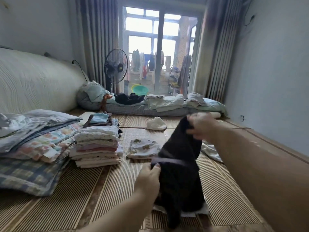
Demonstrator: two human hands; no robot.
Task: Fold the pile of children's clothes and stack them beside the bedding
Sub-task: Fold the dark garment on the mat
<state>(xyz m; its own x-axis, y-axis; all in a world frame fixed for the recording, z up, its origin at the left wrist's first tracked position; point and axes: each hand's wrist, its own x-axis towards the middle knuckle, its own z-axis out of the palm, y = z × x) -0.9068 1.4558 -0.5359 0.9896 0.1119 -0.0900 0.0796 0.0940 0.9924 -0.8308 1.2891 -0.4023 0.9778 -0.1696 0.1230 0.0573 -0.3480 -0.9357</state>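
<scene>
My left hand [148, 178] enters from the near edge of the mat [83, 190], forearm low. Its thumb and curled fingers pinch the banded edge of the dark garment [180, 168]. The garment is held up above a white cloth [199, 211] lying toward the mat's near right. My right hand [200, 126], blurred, arm stretched in from the right, grips the garment's upper end with curled fingers. Farther, a folded printed piece [143, 148] lies mid-mat. The folded stack [97, 148] stands just beside the bedding [33, 148] at the left edge. Unfolded clothes [167, 101] line the far edge.
</scene>
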